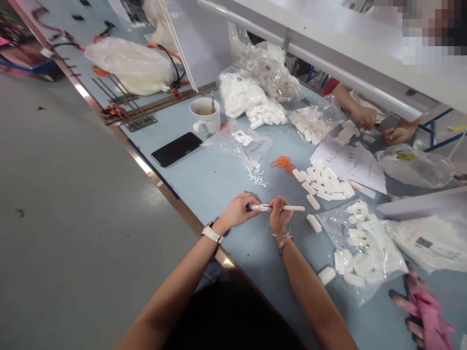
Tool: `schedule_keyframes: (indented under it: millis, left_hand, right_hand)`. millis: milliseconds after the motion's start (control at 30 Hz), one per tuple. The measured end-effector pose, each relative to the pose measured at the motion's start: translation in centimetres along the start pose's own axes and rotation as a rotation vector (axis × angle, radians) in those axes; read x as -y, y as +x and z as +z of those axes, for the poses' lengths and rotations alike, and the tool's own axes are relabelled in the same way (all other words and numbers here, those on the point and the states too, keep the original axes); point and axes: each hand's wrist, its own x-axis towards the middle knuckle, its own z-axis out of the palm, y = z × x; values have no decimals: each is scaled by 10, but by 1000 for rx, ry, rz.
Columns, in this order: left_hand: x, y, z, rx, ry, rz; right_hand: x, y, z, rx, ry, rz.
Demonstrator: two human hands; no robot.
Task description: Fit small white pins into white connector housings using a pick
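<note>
My left hand [239, 209] pinches a small white plastic housing [260, 207] over the blue table. From the right, my right hand [279, 214] grips a slim tool with a pale pinkish handle [294, 208]; its dark tip meets the housing's end. What kind of tool it is, I cannot tell. Just beyond my hands lie a scatter of tiny white pieces [258, 176] and a bunch of orange plastic parts [283, 164]. A pile of similar white housings [323, 181] is to the right of them.
A black phone [176, 149] and a white cup [205, 115] with a spoon stand at the left. Bags of white parts [251, 99] fill the back, another bag [363, 253] the right, near pink gloves [425, 308]. A co-worker's hands [365, 117] work under the shelf [328, 53].
</note>
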Motion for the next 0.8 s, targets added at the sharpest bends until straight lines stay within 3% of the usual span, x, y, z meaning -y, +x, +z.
schedule_keyframes:
  millis: [367, 633, 800]
  left_hand:
    - [-1, 1, 0, 13, -2, -12]
    - [2, 0, 1, -30, -15, -37]
    - [6, -3, 1, -104, -80, -34]
  right_hand:
    - [2, 6, -7, -3, -166, 11]
    - [10, 24, -9, -323, 262, 288]
    - [11, 31, -10, -366, 384, 349]
